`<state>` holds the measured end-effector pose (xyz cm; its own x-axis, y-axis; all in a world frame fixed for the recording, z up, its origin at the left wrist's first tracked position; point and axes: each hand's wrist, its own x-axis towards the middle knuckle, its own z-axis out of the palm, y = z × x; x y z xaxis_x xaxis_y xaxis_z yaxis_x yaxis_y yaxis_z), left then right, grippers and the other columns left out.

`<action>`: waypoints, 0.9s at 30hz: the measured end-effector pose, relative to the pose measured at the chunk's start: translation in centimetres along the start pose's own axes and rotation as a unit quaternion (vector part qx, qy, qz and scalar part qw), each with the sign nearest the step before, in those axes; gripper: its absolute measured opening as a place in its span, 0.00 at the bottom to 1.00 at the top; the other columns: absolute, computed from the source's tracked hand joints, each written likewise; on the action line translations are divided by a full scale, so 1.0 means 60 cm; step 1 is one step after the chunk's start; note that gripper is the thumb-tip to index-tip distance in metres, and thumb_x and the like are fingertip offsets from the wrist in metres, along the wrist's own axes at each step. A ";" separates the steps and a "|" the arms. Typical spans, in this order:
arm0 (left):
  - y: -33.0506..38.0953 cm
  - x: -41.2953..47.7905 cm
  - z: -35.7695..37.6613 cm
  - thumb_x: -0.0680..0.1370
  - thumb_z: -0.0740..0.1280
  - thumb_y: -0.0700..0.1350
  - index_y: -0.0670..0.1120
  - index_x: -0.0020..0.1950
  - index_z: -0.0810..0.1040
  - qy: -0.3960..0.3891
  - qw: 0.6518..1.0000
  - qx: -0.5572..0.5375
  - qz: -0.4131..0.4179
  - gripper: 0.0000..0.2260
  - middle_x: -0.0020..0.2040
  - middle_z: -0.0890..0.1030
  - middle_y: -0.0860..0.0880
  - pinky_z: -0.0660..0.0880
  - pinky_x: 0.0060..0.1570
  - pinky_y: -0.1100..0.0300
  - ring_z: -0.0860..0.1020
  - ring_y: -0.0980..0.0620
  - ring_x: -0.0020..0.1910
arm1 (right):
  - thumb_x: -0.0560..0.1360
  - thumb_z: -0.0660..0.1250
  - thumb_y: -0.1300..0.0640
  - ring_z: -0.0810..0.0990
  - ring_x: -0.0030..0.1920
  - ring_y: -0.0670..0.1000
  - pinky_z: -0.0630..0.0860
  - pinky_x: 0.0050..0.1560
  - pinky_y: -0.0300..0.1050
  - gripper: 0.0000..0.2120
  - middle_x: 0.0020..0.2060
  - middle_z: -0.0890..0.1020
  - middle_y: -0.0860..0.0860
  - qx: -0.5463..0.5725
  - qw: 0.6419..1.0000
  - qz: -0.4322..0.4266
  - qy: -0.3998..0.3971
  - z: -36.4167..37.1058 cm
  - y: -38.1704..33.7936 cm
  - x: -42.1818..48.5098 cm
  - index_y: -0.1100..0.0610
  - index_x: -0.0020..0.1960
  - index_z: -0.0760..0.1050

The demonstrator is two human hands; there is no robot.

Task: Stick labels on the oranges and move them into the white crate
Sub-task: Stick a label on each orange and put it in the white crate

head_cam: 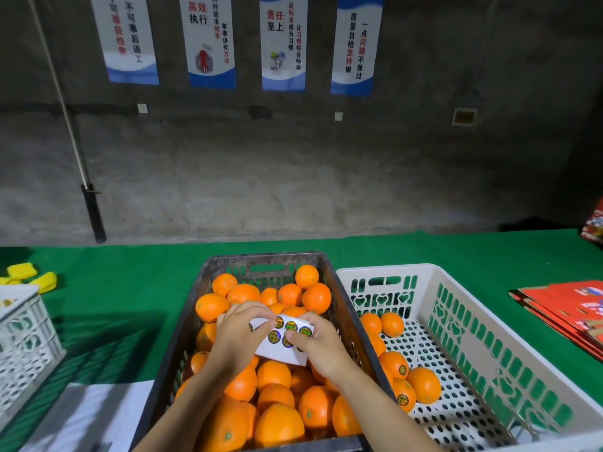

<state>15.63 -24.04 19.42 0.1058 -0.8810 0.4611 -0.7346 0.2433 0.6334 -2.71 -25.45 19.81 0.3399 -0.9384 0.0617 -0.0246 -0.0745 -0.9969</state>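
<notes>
A dark crate [182,337] sits in the middle of the green counter [130,288]. It is full of oranges [277,422], piled up to near the rim.

Just beside it on the right, touching side to side, is the white crate [385,270]. Its walls have heart-shaped holes and its floor has round holes. A few labelled oranges [424,384] lie in its near left part, next to the dark crate. Round dark labels show on two of them. The rest of its floor is bare.

Both hands are over the dark crate, above the pile. Together they hold a white label sheet [284,347] with round shiny stickers on it. The left hand [238,334] pinches the top edge of the sheet, right at one sticker. The right hand [321,345] grips the sheet from the right, with the thumb pressed on its front.

At the left edge stands another small white crate [26,337]; I cannot tell what is in it. Behind it lie some yellow things [29,275]. Flat red boxes [571,308] lie at the right edge.
</notes>
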 end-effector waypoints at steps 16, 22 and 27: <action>0.008 -0.003 -0.006 0.78 0.70 0.47 0.54 0.53 0.85 -0.018 0.999 -0.025 -0.034 0.06 0.49 0.84 0.57 0.77 0.42 0.67 0.79 0.63 0.46 | 0.78 0.70 0.61 0.84 0.42 0.45 0.79 0.41 0.40 0.03 0.41 0.84 0.50 -0.033 0.999 -0.007 0.004 -0.001 0.009 0.005 0.56 0.47 0.77; 0.007 -0.004 -0.006 0.77 0.70 0.52 0.57 0.54 0.83 -0.035 0.999 -0.014 -0.027 0.06 0.48 0.82 0.59 0.75 0.39 0.71 0.77 0.66 0.46 | 0.78 0.70 0.60 0.83 0.40 0.42 0.77 0.39 0.36 0.04 0.39 0.84 0.47 -0.051 0.999 -0.008 0.003 0.000 0.007 0.003 0.55 0.46 0.76; 0.008 -0.003 -0.006 0.77 0.71 0.49 0.62 0.47 0.80 -0.050 0.997 -0.055 -0.031 0.06 0.46 0.82 0.62 0.79 0.43 0.62 0.78 0.67 0.48 | 0.78 0.70 0.60 0.82 0.40 0.40 0.76 0.39 0.36 0.04 0.40 0.83 0.48 -0.075 0.997 -0.010 0.004 0.000 0.006 0.004 0.57 0.47 0.75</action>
<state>15.54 -23.63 19.87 0.0780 -0.9304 0.3582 -0.6494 0.2252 0.7263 -2.61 -25.69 19.49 0.3341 -0.9390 0.0819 -0.1583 -0.1415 -0.9772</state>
